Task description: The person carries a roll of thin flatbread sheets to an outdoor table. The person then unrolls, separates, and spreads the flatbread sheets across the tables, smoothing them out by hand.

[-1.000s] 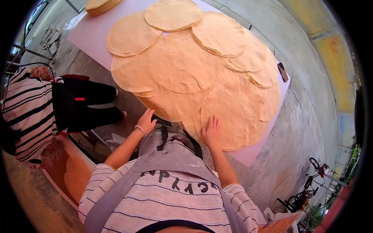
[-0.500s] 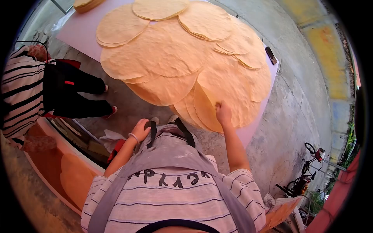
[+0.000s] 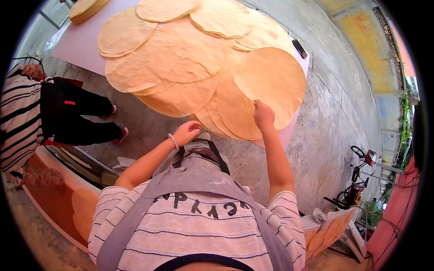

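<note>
The right hand (image 3: 264, 115) has its thumb and fingers pressed together on the near left edge of one pale round sheet (image 3: 273, 81), and it seems to grip this edge, although the fingertips are partly hidden by the hand itself. The sheet lies in front of this hand and more to its right side, on the right end of the table (image 3: 74, 49), above other overlapping round sheets (image 3: 174, 56). Because it is round, it has no long axis; what matters is that almost its whole width is beyond the fingers, away from the body. The right hand is clearly the nearer one. The left hand (image 3: 187, 133), with a bracelet (image 3: 173, 141) on the wrist, is well apart from this sheet. Its fingers are loosely bent, not closed, and I see nothing in them; they are just beside the near edge of the lower sheets, but I cannot tell if they touch. A small dark object (image 3: 299, 48) lies beyond the gripped sheet, near the table's edge.
</note>
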### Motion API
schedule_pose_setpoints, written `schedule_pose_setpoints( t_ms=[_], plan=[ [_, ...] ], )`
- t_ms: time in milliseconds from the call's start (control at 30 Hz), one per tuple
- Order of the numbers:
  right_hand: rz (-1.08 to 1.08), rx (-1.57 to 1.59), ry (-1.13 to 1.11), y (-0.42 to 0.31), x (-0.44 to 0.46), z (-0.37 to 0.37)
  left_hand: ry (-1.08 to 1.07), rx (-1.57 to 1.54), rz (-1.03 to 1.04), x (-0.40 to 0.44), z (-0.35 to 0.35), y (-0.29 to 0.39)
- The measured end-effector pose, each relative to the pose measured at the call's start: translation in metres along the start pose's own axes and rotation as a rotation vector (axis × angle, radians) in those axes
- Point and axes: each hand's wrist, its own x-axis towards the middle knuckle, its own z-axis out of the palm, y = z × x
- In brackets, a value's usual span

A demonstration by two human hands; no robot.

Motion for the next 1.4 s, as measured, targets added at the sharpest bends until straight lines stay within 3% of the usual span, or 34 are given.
schedule_pose_setpoints(
  t_ms=[33, 67, 133, 233, 367, 400, 433, 533, 600, 667, 767, 833, 933, 1000, 1067, 1133, 1167, 1233, 1367, 1400],
  plan=[
    [0.001, 0.003, -0.171, 0.000, -0.010, 0.029, -0.069, -0.211, -0.070, 0.010, 0.017, 0.018],
    [0.009, 0.141, -0.170, 0.003, -0.025, 0.060, -0.030, -0.288, -0.110, 0.024, 0.033, 0.023],
    [-0.116, 0.177, -0.031, 0.004, -0.049, 0.110, 0.049, -0.437, -0.181, 0.053, 0.055, 0.024],
    [-0.120, 0.135, 0.036, 0.000, -0.062, 0.121, 0.181, -0.646, -0.187, 0.101, 0.069, -0.002],
    [-0.178, 0.194, 0.043, -0.006, -0.071, 0.086, 0.407, -0.567, -0.365, 0.114, 0.090, 0.011],
    [-0.196, 0.199, 0.056, -0.006, -0.070, 0.074, 0.367, -0.504, -0.346, 0.116, 0.096, 0.022],
    [-0.234, 0.134, 0.220, -0.001, -0.066, 0.069, 0.328, -0.442, -0.329, 0.117, 0.101, 0.030],
    [-0.008, 0.433, -0.275, 0.038, -0.042, 0.059, 0.237, -0.405, -0.267, 0.112, 0.124, 0.051],
    [0.096, 0.736, -0.252, 0.089, -0.015, 0.049, 0.241, -0.501, -0.157, 0.108, 0.139, 0.058],
    [0.348, 1.327, -0.272, 0.131, 0.017, -0.024, 0.301, -0.494, -0.170, 0.104, 0.148, 0.058],
    [0.214, 1.571, -0.139, 0.174, 0.031, -0.148, 0.376, -0.426, -0.226, 0.099, 0.154, 0.039],
    [0.097, 1.549, -0.106, 0.185, 0.028, -0.199, 0.439, -0.375, -0.280, 0.102, 0.160, 0.029],
    [-0.093, 1.323, -0.320, 0.165, 0.033, -0.213, 0.309, -0.518, -0.192, 0.104, 0.174, 0.051],
    [-0.461, 1.024, -0.254, 0.121, 0.043, -0.179, 0.269, -0.651, -0.102, 0.107, 0.180, 0.069],
    [-0.603, 0.606, -0.346, 0.084, 0.036, -0.130, 0.273, -0.851, -0.015, 0.102, 0.176, 0.094],
    [-0.678, 0.578, -0.479, 0.061, 0.007, -0.078, 0.307, -1.121, 0.064, 0.089, 0.165, 0.115],
    [-0.641, 0.636, -0.706, 0.051, -0.005, -0.070, 0.132, -1.255, 0.289, 0.089, 0.156, 0.114],
    [-0.724, 0.669, -0.763, 0.054, -0.023, -0.046, 0.320, -1.149, 0.171, 0.083, 0.129, 0.093],
    [-0.305, 0.980, -0.796, 0.074, -0.035, -0.030, 0.478, -0.477, -0.088, 0.089, 0.117, 0.067],
    [-0.279, 0.961, -0.746, 0.081, -0.036, -0.025, 0.547, -0.238, 0.021, 0.100, 0.116, 0.051]
  ],
)
